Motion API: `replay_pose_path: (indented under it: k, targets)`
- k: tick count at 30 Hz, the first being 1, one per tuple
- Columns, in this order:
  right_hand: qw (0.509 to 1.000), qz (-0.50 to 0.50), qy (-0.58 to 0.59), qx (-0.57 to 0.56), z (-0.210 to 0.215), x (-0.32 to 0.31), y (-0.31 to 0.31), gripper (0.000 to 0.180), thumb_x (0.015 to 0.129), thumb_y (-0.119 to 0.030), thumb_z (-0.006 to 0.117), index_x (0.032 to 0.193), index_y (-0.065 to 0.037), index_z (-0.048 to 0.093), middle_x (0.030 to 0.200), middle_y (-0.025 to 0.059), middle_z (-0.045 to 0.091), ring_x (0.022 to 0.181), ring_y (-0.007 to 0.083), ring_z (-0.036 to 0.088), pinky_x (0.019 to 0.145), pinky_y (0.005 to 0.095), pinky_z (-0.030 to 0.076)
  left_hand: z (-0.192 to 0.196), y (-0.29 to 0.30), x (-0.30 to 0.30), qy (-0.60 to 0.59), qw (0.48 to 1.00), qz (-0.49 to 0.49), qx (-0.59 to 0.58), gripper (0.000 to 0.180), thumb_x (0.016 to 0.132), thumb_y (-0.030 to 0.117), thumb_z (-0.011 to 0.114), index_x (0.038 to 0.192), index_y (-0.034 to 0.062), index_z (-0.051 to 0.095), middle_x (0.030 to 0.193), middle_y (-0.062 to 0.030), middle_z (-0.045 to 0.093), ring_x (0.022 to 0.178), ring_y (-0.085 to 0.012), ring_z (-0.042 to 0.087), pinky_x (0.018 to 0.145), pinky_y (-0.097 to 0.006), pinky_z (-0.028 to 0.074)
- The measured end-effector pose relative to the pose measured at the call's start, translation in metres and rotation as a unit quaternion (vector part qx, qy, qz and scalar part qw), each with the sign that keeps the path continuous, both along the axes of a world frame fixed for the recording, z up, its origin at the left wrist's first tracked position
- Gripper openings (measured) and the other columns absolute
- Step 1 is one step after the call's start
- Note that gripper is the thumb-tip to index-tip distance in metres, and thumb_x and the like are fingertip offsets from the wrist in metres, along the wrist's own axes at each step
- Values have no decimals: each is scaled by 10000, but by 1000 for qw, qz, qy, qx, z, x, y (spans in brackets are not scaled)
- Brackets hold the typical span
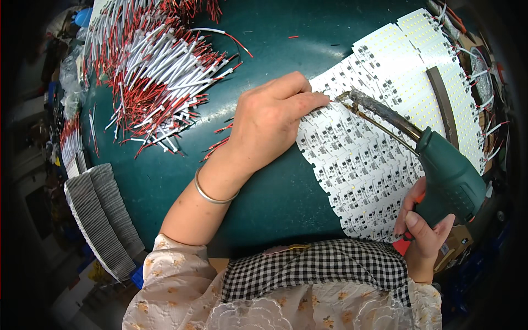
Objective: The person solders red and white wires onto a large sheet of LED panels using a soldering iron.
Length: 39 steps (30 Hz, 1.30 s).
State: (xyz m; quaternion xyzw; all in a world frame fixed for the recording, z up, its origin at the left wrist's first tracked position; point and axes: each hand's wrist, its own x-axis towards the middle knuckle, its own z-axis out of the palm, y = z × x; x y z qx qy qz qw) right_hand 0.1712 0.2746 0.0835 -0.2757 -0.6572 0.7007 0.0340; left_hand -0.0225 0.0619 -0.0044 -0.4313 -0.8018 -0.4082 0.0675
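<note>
My right hand (426, 234) grips a dark green soldering gun (452, 179) by its handle. Its metal barrel points up and left, and a thin solder feed tube (385, 129) runs alongside. The tip meets the white LED circuit board sheet (352, 159), right by the fingertips of my left hand (275, 118). Those fingers are pinched together on a thin wire at the board, mostly hidden, with a speck of red showing. Red wire ends (217, 144) stick out on the left of that hand; whether the palm holds them I cannot tell.
A big heap of red-and-white wires (165, 77) covers the table's far left. A brown strip (443, 104) lies on boards with yellow LEDs (423, 55). Grey ridged stacks (102, 214) stand at the left edge. White wires (478, 74) hang off the boards' right edge.
</note>
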Motion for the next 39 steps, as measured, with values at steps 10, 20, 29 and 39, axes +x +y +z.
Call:
replay_pose_path:
  k: [10, 20, 29, 39]
  targets:
    - [999, 10, 8, 41, -8, 1, -6, 557, 777, -94, 724, 1226, 111, 466, 794, 139, 571, 522, 151, 551, 435, 254, 459, 0, 0, 4, 50, 998, 15, -17, 349, 650, -121, 640, 933, 68, 720, 768, -61, 608, 619, -196, 614, 517, -294, 494]
    - [999, 8, 40, -18, -6, -1, 8, 644, 780, -110, 696, 1274, 139, 365, 733, 108, 523, 454, 146, 518, 395, 259, 460, 3, 1, 6, 81, 996, 21, -28, 337, 649, -91, 647, 928, 84, 721, 754, -46, 604, 605, -196, 610, 501, -304, 490]
    - [980, -34, 187, -57, 10, -4, 51, 651, 801, -131, 657, 1300, 146, 344, 722, 97, 496, 438, 143, 505, 374, 278, 478, 17, 6, 8, 76, 995, 27, -54, 338, 627, -83, 658, 917, 79, 718, 733, -57, 579, 626, -220, 592, 499, -321, 461]
    - [924, -278, 247, 90, 22, -5, 166, 323, 864, -123, 578, 1122, 63, 521, 729, 54, 514, 479, 122, 497, 431, 261, 436, 54, -13, 2, 15, 994, 65, -82, 172, 741, 20, 734, 908, 42, 702, 784, -107, 651, 713, -281, 606, 608, -372, 479]
